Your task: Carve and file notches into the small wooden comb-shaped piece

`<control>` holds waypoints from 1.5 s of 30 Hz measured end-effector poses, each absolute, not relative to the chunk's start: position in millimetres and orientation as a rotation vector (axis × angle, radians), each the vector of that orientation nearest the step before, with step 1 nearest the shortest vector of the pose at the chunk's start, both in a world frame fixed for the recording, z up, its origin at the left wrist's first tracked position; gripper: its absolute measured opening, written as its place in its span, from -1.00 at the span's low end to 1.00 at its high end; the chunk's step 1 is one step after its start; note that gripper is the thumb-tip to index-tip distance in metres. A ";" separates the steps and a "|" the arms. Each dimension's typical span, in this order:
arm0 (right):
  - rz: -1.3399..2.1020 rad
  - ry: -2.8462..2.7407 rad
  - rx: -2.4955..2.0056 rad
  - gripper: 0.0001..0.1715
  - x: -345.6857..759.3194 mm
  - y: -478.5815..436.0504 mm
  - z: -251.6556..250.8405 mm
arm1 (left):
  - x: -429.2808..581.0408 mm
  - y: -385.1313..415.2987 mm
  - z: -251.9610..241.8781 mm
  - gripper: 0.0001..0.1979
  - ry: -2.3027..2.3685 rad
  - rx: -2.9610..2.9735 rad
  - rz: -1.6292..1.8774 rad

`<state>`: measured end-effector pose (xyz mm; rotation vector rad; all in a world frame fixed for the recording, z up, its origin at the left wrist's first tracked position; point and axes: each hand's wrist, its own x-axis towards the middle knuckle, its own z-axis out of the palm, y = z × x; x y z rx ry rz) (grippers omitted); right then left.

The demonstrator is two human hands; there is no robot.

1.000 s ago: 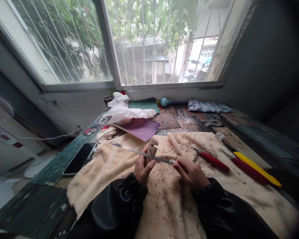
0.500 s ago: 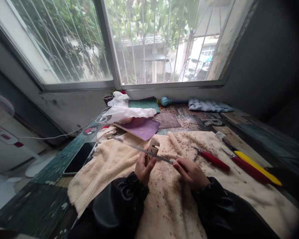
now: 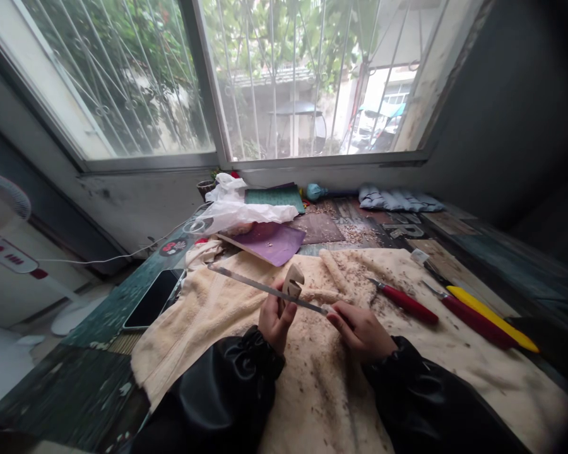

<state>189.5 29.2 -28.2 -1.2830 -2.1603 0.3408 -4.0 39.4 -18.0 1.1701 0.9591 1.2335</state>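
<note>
My left hand (image 3: 275, 320) is closed around a small pale carved wooden piece (image 3: 293, 277), which stands up from the fingers with a notch in its side. My right hand (image 3: 360, 328) pinches the near right end of a long, thin, flat grey file (image 3: 246, 280). The file slants across the front of the wooden piece, by my left thumb, and its far end points left over the towel. Whether it touches the wood I cannot tell. Below both hands lies a beige towel (image 3: 208, 321) scattered with shavings.
Right of my hands lie a red-handled knife (image 3: 409, 304), a second red-handled knife (image 3: 476, 323) and a yellow-handled tool (image 3: 495, 320). A phone (image 3: 152, 299) is at the left. Behind the towel are a purple board (image 3: 277, 244), white plastic (image 3: 246, 214) and a grey-blue bundle (image 3: 397, 200).
The file's far end has moved slightly left and down, so it lies a little lower across the wooden piece. The piece has turned slightly in my left hand.
</note>
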 end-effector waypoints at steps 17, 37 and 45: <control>0.340 -2.166 -1.282 -0.59 186.8 26.4 -32.0 | 2.2 34.1 -27.1 -0.47 1.357 1.740 1.618; 0.445 -2.236 -1.621 -0.70 184.1 30.5 -25.6 | -3.6 58.8 -44.9 -0.74 1.581 2.012 0.981; 0.231 -2.166 -2.015 -0.67 184.0 -11.2 -14.9 | 7.2 39.1 -36.8 -0.80 1.525 2.217 0.919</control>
